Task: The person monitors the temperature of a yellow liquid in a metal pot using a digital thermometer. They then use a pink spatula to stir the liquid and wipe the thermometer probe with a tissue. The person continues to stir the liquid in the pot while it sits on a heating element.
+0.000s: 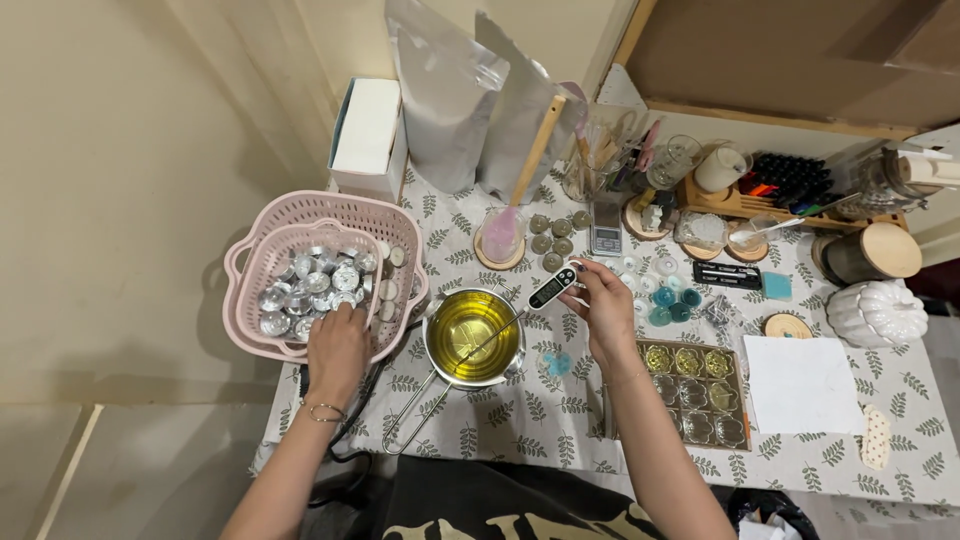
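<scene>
**Bare arms, a thin bracelet, a dark printed garment**

Both forearms are bare, with no sleeves in sight. The left hand (338, 350) has a thin bangle-like bracelet (324, 411) around its wrist. The right hand (607, 308) wears no ring that can be made out. Below the bracelet, at the bottom edge, lies a black garment (500, 505) with pale printed lettering.

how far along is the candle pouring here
Done: the wax in the pot looks fully melted, clear yellow, and several cavities of the mould tray look filled. In hand: the right hand holds a probe thermometer in the wax; the left hand reaches into the pink basket of metal cups. Left: other cavities look clear, perhaps unfilled.
</scene>
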